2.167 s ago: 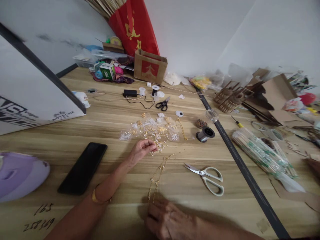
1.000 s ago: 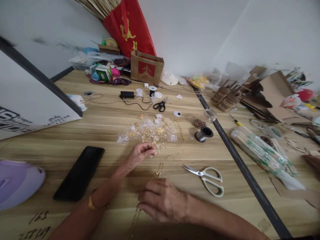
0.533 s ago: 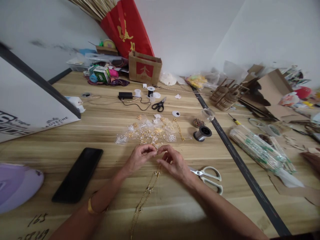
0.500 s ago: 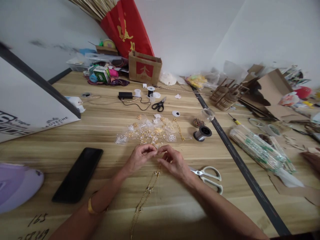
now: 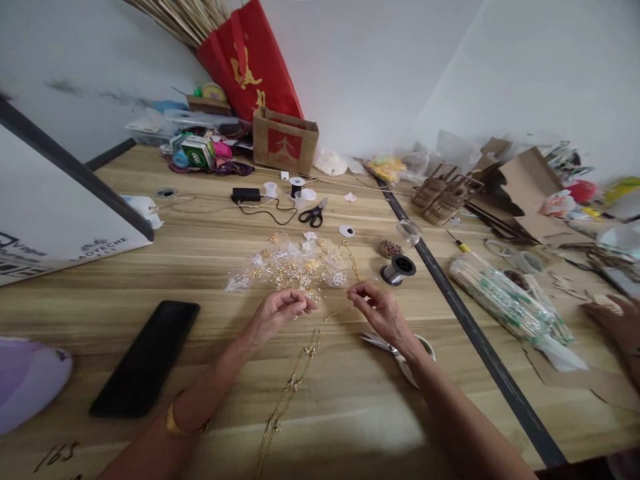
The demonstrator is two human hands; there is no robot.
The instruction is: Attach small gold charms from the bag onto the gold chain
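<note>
Space now between left hand (image 5: pixel 280 315) and right hand (image 5: pixel 383 312) (each grip pinched, contents unclear), gold chain (image 5: pixel 294 384) apart.

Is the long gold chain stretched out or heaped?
Stretched out: the chain runs in long strands across the table to the picture's edge.

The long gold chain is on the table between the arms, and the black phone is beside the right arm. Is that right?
Not quite: the black phone lies beside the left arm, as the head view shows. The long gold chain is on the table between the arms.
</note>
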